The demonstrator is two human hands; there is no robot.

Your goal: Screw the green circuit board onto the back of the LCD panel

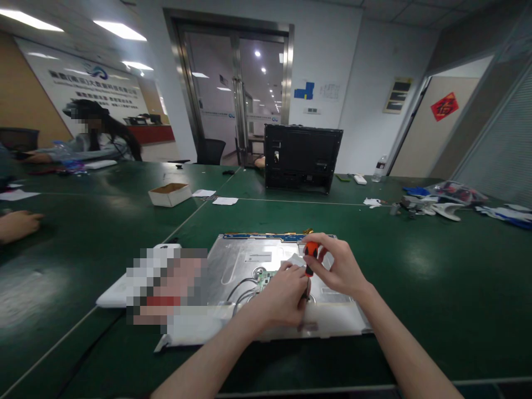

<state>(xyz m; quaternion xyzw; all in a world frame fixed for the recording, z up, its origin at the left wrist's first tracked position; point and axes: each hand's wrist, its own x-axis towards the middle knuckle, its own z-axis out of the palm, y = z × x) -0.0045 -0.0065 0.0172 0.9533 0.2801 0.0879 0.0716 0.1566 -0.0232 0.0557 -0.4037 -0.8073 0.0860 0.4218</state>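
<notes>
My right hand grips the orange and black handle of a screwdriver, its shaft pointing down. Beside the shaft, my left hand is closed with its fingers bent; what they hold, if anything, is hidden. Both hands are over a silver display panel lying flat, its back facing up. Along the panel's far edge runs a blue circuit strip. A small green circuit board with dark cables shows partly from behind my left hand. The screwdriver's tip is hidden by my left hand.
A white device, partly blurred out, lies against the panel's left side. Farther off are an open cardboard box, a black monitor housing, a bottle and scattered parts. Another person's hand rests at left; a person sits beyond.
</notes>
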